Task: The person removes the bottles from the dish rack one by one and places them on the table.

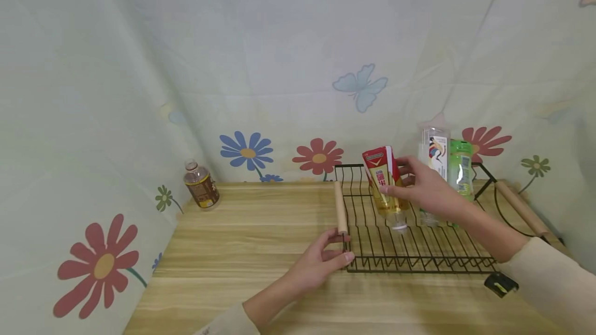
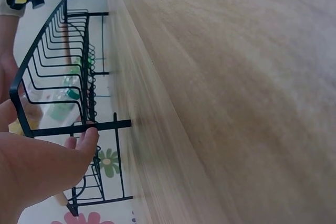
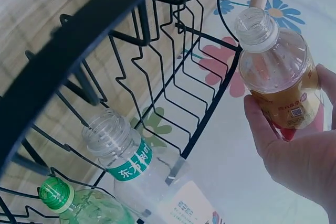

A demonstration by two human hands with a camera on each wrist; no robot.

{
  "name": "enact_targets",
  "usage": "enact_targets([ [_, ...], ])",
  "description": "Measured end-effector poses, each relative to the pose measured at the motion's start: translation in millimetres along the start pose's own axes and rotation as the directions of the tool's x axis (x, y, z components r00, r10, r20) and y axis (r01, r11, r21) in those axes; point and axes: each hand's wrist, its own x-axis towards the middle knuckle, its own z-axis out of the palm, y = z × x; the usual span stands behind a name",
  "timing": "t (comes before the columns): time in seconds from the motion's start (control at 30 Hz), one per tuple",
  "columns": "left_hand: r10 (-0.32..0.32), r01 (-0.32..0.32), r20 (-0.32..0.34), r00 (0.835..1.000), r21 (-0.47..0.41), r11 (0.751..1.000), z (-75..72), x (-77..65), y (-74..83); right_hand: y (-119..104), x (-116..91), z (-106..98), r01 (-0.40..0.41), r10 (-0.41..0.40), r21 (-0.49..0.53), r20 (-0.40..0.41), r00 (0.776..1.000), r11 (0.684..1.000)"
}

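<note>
My right hand (image 1: 430, 187) holds a plastic bottle with a red and yellow label (image 1: 384, 182) neck down over the black wire dish rack (image 1: 419, 258). In the right wrist view this bottle (image 3: 283, 66) shows an uncapped neck with a white ring. My left hand (image 1: 316, 262) grips the rack's front left corner, just below a wooden handle (image 1: 341, 208); in the left wrist view its fingers curl round the wire frame (image 2: 65, 129). Neck down in the rack stand a clear bottle (image 3: 142, 166) and a green bottle with a green cap (image 3: 86, 205).
A clear bottle with a brown label (image 1: 202, 187) stands upright at the back left of the wooden table (image 1: 251, 221). A second wooden handle (image 1: 521, 208) is at the rack's right end. Flower-printed cloth (image 1: 279, 66) hangs behind the table.
</note>
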Motion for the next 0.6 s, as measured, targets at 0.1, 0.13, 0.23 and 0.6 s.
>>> enact_targets([
  [0.1,-0.001,0.001,0.0,1.0,-0.009,1.0,0.0,-0.5,0.3,-3.0,-1.2,1.9,0.008,-0.008,-0.017,-0.004,1.0,1.0],
  [0.13,0.001,-0.001,0.001,1.0,-0.011,1.0,0.3,0.1,0.0,-3.7,-2.0,2.2,0.014,-0.014,-0.02,-0.004,1.0,1.0],
  [0.23,-0.003,0.003,-0.005,1.0,-0.009,1.0,0.8,1.1,-1.1,-6.9,-5.7,5.8,0.038,-0.038,-0.014,0.004,0.999,0.999],
  [0.6,0.005,0.009,-0.06,0.998,0.229,0.973,-23.7,-4.5,18.7,-21.7,-17.8,19.6,0.1,-0.101,0.027,0.007,0.995,0.995],
])
